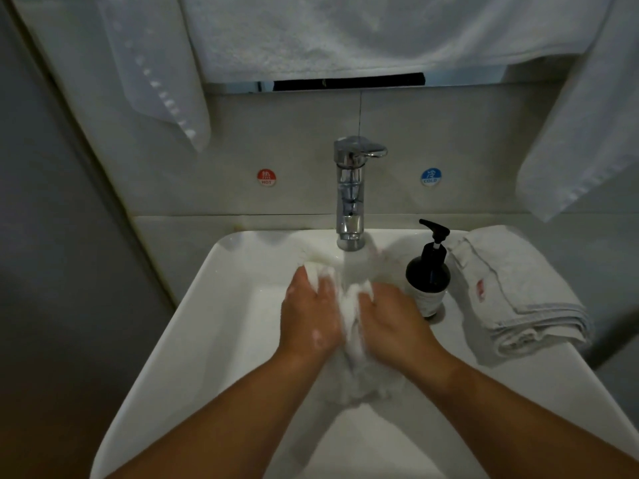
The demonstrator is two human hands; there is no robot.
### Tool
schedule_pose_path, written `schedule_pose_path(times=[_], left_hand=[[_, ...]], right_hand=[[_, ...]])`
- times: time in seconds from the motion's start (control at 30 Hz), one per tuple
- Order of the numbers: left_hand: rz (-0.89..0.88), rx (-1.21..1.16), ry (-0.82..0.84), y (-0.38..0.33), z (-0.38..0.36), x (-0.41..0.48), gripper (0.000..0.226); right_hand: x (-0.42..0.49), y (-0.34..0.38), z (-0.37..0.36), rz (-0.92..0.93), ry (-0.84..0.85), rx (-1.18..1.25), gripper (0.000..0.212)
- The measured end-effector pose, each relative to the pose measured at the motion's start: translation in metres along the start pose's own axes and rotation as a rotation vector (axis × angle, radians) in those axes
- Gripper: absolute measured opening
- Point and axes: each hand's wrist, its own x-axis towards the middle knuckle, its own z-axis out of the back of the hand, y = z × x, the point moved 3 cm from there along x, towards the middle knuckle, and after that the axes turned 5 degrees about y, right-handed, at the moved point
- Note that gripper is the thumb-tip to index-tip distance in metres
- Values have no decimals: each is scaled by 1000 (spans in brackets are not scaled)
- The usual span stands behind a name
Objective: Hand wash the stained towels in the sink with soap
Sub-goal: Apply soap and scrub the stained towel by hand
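Dim, cool light. Pale tiled wall (276, 133) at 12 o'clock. Red HOT sticker (266, 177) at 11, blue COLD sticker (431, 177) at 2. Grey panel (52, 236) at 9.

Your white towel (352, 326) hangs bunched and sudsy over the sink (221, 305), while a folded red-stained towel (518, 292) lies just beside the dark soap bottle (428, 274).

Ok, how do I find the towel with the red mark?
Start at the sink. At its right edge, past the dark pump bottle, lies a folded towel. Only it is folded and red-stained; other towels hang overhead, a wet towel is held in the sink.
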Motion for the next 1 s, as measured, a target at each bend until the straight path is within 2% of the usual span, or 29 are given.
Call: schedule_pose_path(times=[0.13,0.23,0.3,0.33,0.43,0.5,0.57,0.63,0.7,0.77,0.8,0.87,0.9,1.0], left_hand=[[132,106,133,13,1,3,35],[9,124,189,-1,-6,-8,26],[-36,37,129,-12,-6,-13,21],[-41,18,88,-14,-5,-12,21],[53,66,36,-3,3,1,25],[164,-29,140,6,5,6,28],[212,-174,195,7,8,4,26],[176,-281,179,0,13,3,20],[108,-351,186,-9,17,2,15],[71,-366,204,-14,20,1,18],[61,-358,222,-15,21,0,18],[62,-311,269,-17,21,-2,22],[82,-288,278,-15,19,-3,24],[273,-350,295,-5,18,-1,25]], right_hand=[[-9,15,1,171,-124,195,10],[10,4,15,3,-223,239,19],[14,-6,15,-108,-157,171,26],[10,-6,13,-88,-110,109,24],[-9,8,2,146,-89,83,17],[-15,16,6,296,-152,208,25],[-10,18,18,349,-241,295,32],[-2,12,28,251,-252,391,32],[11,-7,24,-7,-111,610,29],[15,-24,12,-304,172,919,62],[12,-27,10,-398,293,1000,69],[8,-26,7,-419,425,1021,58],[11,-28,5,-395,402,1000,47],[17,-26,6,-226,152,840,16]])
